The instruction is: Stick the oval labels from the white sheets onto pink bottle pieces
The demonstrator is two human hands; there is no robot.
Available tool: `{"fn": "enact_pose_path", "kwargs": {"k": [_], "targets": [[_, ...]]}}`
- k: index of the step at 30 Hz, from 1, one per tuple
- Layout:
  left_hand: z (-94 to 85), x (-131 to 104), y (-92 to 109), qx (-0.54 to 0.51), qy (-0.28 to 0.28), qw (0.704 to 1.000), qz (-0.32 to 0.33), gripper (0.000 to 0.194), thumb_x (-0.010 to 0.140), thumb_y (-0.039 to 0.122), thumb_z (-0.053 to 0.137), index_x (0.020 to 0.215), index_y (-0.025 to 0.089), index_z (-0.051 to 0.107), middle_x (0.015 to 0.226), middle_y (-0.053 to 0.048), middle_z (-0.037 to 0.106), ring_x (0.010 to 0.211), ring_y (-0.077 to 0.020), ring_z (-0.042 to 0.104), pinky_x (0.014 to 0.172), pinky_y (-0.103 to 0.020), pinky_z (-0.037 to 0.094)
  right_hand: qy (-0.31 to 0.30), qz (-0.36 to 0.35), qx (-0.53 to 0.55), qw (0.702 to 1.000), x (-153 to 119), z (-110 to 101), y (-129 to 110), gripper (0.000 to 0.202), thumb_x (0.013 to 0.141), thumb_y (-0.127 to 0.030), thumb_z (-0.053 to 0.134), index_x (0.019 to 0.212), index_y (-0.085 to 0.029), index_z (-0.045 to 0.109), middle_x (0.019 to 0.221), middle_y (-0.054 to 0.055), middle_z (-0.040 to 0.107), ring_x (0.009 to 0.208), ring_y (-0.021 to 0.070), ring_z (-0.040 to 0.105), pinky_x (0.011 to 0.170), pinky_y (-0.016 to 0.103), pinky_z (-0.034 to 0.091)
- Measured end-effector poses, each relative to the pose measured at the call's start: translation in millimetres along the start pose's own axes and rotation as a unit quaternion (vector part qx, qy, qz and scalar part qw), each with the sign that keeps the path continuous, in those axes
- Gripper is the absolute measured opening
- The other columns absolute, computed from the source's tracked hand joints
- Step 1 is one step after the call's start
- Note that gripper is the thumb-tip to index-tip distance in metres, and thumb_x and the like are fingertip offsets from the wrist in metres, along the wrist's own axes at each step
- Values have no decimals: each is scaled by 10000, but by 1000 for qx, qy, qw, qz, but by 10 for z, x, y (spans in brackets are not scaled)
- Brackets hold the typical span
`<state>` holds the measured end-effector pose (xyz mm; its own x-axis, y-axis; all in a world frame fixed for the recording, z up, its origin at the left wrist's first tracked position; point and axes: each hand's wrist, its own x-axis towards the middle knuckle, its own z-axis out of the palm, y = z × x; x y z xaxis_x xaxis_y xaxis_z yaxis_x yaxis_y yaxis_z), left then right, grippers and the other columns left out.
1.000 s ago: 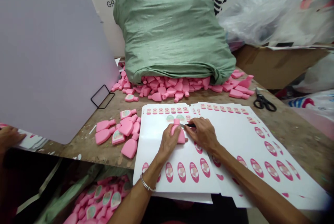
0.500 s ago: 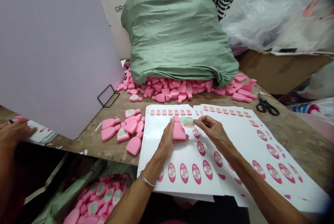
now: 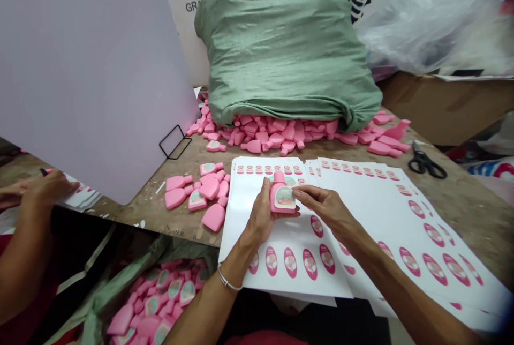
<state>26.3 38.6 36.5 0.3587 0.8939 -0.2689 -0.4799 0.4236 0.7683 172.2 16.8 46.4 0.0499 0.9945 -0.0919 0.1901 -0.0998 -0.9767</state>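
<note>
My left hand (image 3: pixel 263 211) is closed around a small pink toy bottle (image 3: pixel 278 179), its neck pointing away from me. A pale green label sticker (image 3: pixel 284 196) lies over the bottle's front face. At the sticker's right edge, the thumb and forefinger of my right hand (image 3: pixel 321 201) are pinched together on it. Both hands are above a white sticker sheet (image 3: pixel 257 227) printed with pink oval labels. Left of the sheet lies a small group of pink bottles (image 3: pixel 214 217), some with labels and some plain.
A green sack (image 3: pixel 289 50) spills pink bottles (image 3: pixel 277 139) at the back. Black scissors (image 3: pixel 428 164) lie right, beyond more sticker sheets (image 3: pixel 361 189). A pale panel (image 3: pixel 92 66) stands left, near another person's hand (image 3: pixel 50 189). Below, an open bag holds labelled bottles (image 3: pixel 160 297).
My right hand has brought the sticker leftward from beside the bottle onto its front face. My left hand still holds the bottle. The view has shifted slightly left; the other person's hands have moved.
</note>
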Motion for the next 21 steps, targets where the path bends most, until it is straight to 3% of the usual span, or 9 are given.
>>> {"fn": "enact_pose_path", "kwargs": {"k": [21], "targets": [[-46, 20, 5, 1, -27, 1000, -2, 508, 870, 563, 422, 947, 117, 654, 883, -109, 680, 764, -217, 664, 738, -412, 567, 40, -37, -42, 998, 36, 55, 36, 425, 728, -564, 638, 879, -174, 715, 849, 61, 697, 787, 210, 612, 703, 316, 483]]}}
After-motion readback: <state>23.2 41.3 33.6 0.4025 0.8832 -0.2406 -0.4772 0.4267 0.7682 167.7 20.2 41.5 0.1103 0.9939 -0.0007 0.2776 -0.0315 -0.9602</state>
